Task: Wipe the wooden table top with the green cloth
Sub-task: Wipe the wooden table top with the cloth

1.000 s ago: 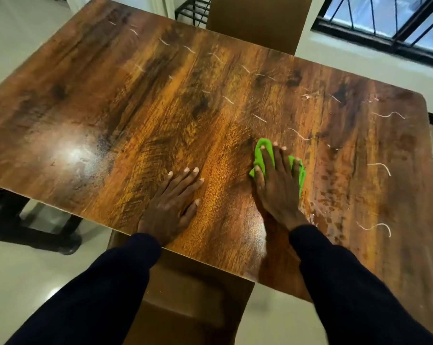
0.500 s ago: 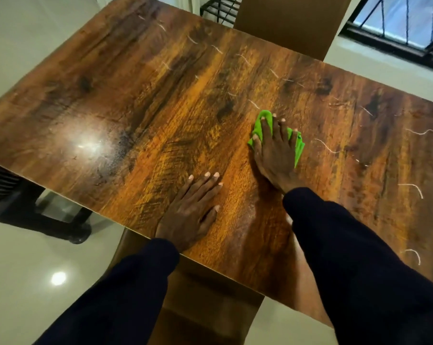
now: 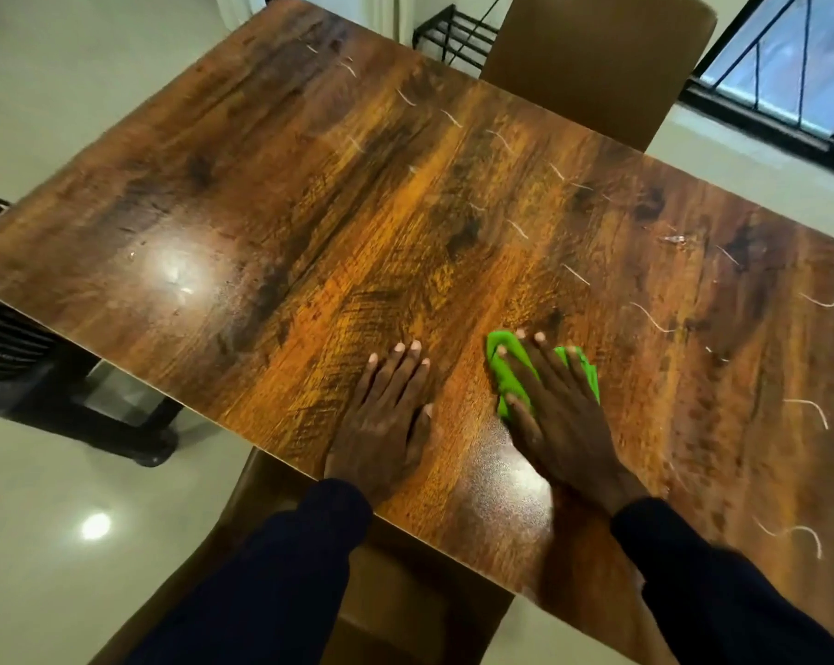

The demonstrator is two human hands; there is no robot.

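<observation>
While your right hand [image 3: 558, 419] lies flat on the cloth [image 3: 505, 382], fingers straight and spread, it presses the cloth to the table [image 3: 309, 223] without curling round it. The cloth sits bunched under your palm, close to the near edge, with green showing past your fingertips and beside your thumb. Your left hand [image 3: 381, 424] lies just beside it, flat on bare wood, fingers straight, holding nothing. Thin white marks [image 3: 650, 319] streak the wood beyond. A chair [image 3: 592, 64] stands at the far edge.
</observation>
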